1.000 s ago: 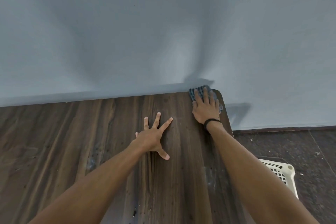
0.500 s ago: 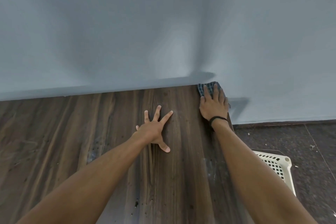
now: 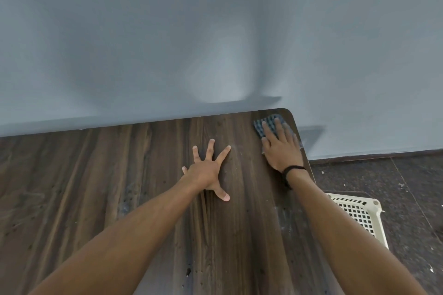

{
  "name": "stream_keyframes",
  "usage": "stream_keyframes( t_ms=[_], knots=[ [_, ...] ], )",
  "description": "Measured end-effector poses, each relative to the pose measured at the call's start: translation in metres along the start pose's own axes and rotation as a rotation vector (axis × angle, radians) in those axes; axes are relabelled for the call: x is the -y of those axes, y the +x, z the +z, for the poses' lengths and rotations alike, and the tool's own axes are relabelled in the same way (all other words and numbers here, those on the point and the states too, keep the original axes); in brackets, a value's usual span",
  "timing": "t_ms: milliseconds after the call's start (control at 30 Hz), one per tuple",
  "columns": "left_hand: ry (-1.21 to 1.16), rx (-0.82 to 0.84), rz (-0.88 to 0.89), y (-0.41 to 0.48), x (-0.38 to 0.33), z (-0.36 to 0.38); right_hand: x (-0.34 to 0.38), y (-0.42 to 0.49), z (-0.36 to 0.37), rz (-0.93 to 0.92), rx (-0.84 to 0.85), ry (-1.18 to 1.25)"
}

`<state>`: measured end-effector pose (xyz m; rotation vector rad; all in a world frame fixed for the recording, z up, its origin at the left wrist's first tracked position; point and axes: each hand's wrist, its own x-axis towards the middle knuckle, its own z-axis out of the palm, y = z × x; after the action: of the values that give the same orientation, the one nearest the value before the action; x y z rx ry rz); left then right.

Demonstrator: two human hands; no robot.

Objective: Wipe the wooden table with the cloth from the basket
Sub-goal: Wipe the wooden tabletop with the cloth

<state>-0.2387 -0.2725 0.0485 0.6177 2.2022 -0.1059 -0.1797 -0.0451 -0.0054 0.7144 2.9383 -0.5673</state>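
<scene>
**Cloth worked at the far right corner of the tabletop**

The right grip [image 3: 281, 151], a bare hand with a dark wristband [image 3: 293, 169], lies flat with its fingers straight on the dark checked cloth [image 3: 259, 127]. It presses the cloth down rather than clutching it. A flat palm probably spreads the pressure and keeps the cloth full against the wood. The cloth sits in the upper right of the frame, on the rounded far corner of the wooden tabletop [image 3: 119, 175], just short of the grey wall [image 3: 167, 43].

The left grip [image 3: 206, 171] holds nothing. Its fingers are splayed wide and planted on the wood near the frame's centre, likely as a prop for the body while the other arm reaches far. The cream basket [image 3: 347, 197] stands on the dark floor [image 3: 383, 179] at the right, below the table edge, within easy reach for returning the cloth.

Half a second ago the cloth was pushed tight into the corner against the wall. Now the hand and cloth sit a little back from it, with bare wood showing beyond the fingertips. The left grip has kept its place and its spread.
</scene>
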Motion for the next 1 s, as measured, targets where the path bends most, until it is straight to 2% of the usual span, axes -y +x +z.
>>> stream_keyframes(
  t_ms=[67,133,200,267,400,433,533,567,667,800,900,933,1000],
  knots=[
    [-0.022,-0.010,-0.006,0.000,0.000,-0.011,-0.002,0.019,-0.016,0.118,-0.053,0.032],
    [-0.018,-0.029,-0.020,0.001,0.004,-0.019,0.023,0.037,-0.024,0.182,-0.028,0.098],
    [-0.010,0.004,-0.005,0.000,0.004,-0.010,0.036,0.014,-0.005,0.089,-0.013,0.021],
    [0.004,0.011,0.009,-0.001,0.001,0.001,0.019,-0.017,0.013,-0.011,-0.014,0.008],
    [-0.011,-0.006,-0.005,0.001,0.007,-0.002,0.019,0.002,0.004,0.192,-0.061,0.088],
    [-0.006,-0.007,-0.002,0.001,0.008,-0.002,0.026,0.003,0.005,0.186,-0.048,0.071],
    [0.008,-0.005,0.002,0.002,0.005,0.003,0.008,-0.022,0.015,0.003,-0.037,0.009],
    [0.011,-0.007,-0.008,0.001,0.006,0.004,-0.002,-0.025,0.012,0.011,-0.054,0.000],
    [-0.010,0.011,-0.017,0.003,0.007,0.001,-0.001,-0.023,0.003,0.201,-0.084,0.068],
    [0.002,0.007,-0.021,0.003,0.004,0.002,-0.003,-0.053,0.019,0.000,-0.075,-0.008],
    [0.006,0.010,-0.019,0.004,0.007,0.001,-0.004,-0.044,0.012,0.178,-0.098,0.033],
    [0.009,0.009,-0.009,0.004,0.005,0.001,-0.001,-0.046,0.014,0.178,-0.095,0.015],
    [0.011,-0.002,0.002,0.005,0.004,0.002,-0.007,-0.058,0.020,0.061,-0.080,-0.008]
  ],
)
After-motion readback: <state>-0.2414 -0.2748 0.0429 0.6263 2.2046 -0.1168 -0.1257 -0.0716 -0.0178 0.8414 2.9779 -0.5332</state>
